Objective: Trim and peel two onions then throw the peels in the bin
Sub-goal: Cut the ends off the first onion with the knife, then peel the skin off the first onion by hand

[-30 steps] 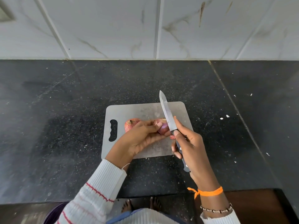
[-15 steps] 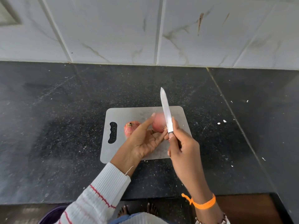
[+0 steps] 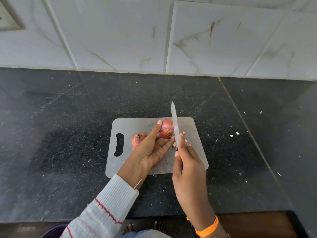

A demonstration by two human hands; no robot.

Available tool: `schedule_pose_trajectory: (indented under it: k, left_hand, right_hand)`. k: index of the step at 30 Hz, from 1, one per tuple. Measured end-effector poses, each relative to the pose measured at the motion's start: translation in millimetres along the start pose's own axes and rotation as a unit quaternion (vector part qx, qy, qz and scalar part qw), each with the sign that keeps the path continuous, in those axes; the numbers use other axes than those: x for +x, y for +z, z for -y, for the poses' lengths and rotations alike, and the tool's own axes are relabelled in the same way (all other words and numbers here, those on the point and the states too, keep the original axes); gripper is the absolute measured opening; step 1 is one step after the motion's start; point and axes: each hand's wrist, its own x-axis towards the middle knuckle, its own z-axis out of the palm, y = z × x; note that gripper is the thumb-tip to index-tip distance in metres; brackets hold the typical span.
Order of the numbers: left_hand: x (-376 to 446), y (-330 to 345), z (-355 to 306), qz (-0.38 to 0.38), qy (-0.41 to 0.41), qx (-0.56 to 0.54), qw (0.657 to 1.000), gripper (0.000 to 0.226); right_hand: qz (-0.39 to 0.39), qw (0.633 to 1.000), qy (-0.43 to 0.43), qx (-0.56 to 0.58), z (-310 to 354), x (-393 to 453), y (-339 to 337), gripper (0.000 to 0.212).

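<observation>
Two red onions lie on a grey cutting board. My left hand holds one onion near the board's far edge, thumb along its left side and fingers beneath it. The other onion sits to the left, partly hidden behind my left hand. My right hand grips the handle of a knife; the blade stands on edge against the right end of the held onion. Small trimmed bits lie on the board just right of the blade.
The board rests on a black speckled counter backed by white tiled wall. White crumbs dot the counter to the right. A purple container's rim shows below the counter edge at bottom left, and bare feet are seen on the floor.
My left hand has uncurled from over the onion and now props it from the side and below. The knife has come down against the onion's right end, and cut bits now lie on the board.
</observation>
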Motion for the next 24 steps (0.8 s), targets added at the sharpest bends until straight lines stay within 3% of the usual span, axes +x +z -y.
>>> schedule_pose_trajectory:
  k: [7,12,15,20,24]
  left_hand:
    - [2,-6,-10,0.025,0.053,0.099,0.993,0.023]
    - [-4,-16,-16,0.071,0.035,0.23,0.97,0.024]
    - [-4,-17,-14,0.041,0.037,0.243,0.969,0.024]
    - [-1,-16,-13,-0.034,0.027,0.147,0.988,0.026]
    - [-2,-20,-10,-0.028,0.017,0.147,0.989,0.04]
  right_hand:
    - [0.069,0.997,0.029,0.022,-2,15,-20,0.044]
    - [0.184,0.959,0.145,0.157,-10,43,-44,0.04]
    - [0.178,0.943,0.186,0.212,-17,54,-45,0.041]
    - [0.147,0.977,0.15,-0.036,-46,60,-7,0.041]
    - [0.122,0.977,0.132,-0.111,-62,52,24,0.03]
